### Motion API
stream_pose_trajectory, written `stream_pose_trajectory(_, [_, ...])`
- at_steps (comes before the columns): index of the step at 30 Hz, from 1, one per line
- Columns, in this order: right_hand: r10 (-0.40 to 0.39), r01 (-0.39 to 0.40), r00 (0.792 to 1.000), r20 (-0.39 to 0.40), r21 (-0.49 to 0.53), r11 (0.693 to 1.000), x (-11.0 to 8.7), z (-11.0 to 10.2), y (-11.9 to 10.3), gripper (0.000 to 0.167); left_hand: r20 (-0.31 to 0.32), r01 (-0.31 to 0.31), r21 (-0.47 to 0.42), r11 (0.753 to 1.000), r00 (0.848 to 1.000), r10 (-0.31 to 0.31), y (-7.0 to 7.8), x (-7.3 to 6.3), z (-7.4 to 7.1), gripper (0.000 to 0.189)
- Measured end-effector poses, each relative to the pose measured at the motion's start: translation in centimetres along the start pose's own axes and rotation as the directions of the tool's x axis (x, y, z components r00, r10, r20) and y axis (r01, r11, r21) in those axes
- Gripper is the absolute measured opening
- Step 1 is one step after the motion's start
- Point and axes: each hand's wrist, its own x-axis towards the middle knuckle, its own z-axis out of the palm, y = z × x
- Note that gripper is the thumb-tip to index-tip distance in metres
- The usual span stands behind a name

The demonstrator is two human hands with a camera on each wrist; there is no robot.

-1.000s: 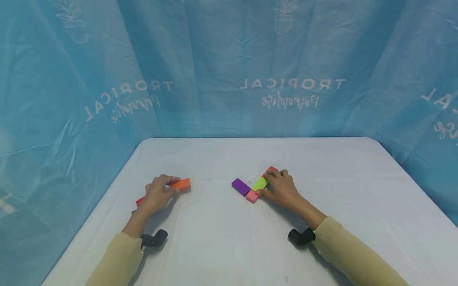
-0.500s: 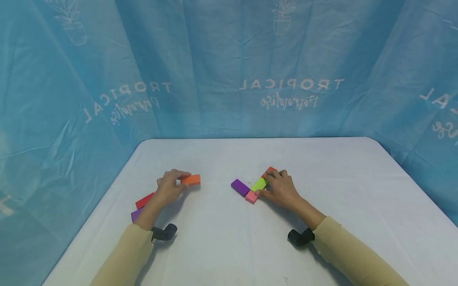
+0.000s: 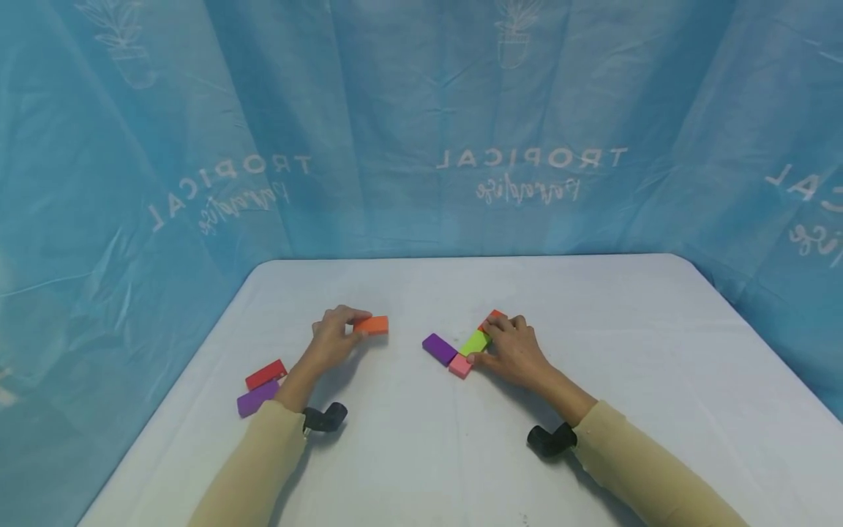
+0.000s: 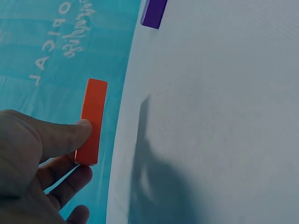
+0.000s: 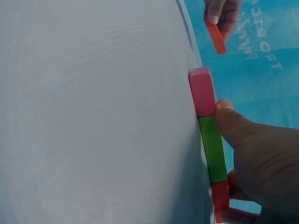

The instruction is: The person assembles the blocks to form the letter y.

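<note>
My left hand point(image 3: 334, 338) pinches an orange block point(image 3: 372, 326) between thumb and fingers, holding it above the white table. In the left wrist view the thumb point(image 4: 77, 135) presses the block's broad side. To the right, my right hand point(image 3: 516, 353) steadies a slanting row of blocks: a red-orange block point(image 3: 490, 320) at the far end, a lime green block point(image 3: 476, 342) in the middle, a pink block point(image 3: 460, 366) nearest. Its thumb point(image 5: 229, 116) lies by the pink-green joint, its fingers at the red-orange block. A purple block point(image 3: 439, 349) meets the row's near end at an angle.
Left of the left forearm, a red block point(image 3: 266, 374) and another purple block point(image 3: 258, 399) lie side by side on the white-covered table point(image 3: 408, 454). Blue printed curtain point(image 3: 395, 110) hangs behind and along the sides. Both wrists wear black camera mounts.
My left hand has carried the orange block rightward and slightly farther away, uncovering the red and left purple blocks. The right hand has stayed in place on the row.
</note>
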Motion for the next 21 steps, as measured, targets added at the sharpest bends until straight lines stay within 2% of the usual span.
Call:
stream_pose_trajectory(5, [-0.001,0.001,1.0,0.0,0.012,1.0,0.0,0.1,0.0,0.074,0.025,0.004,-0.006,1.0,1.0,-0.004,0.3,0.7,0.7,0.036])
stream_pose_trajectory(11, [0.001,-0.001,1.0,-0.001,0.029,1.0,0.0,0.2,0.1,0.074,0.056,-0.027,-0.036,0.999,0.998,0.029,1.0,1.3,1.2,0.035])
stream_pose_trajectory(21, [0.007,-0.007,1.0,0.011,0.027,1.0,0.0,0.1,0.1,0.073,0.154,-0.015,-0.054,0.998,0.988,0.023,1.3,2.4,2.2,0.034])
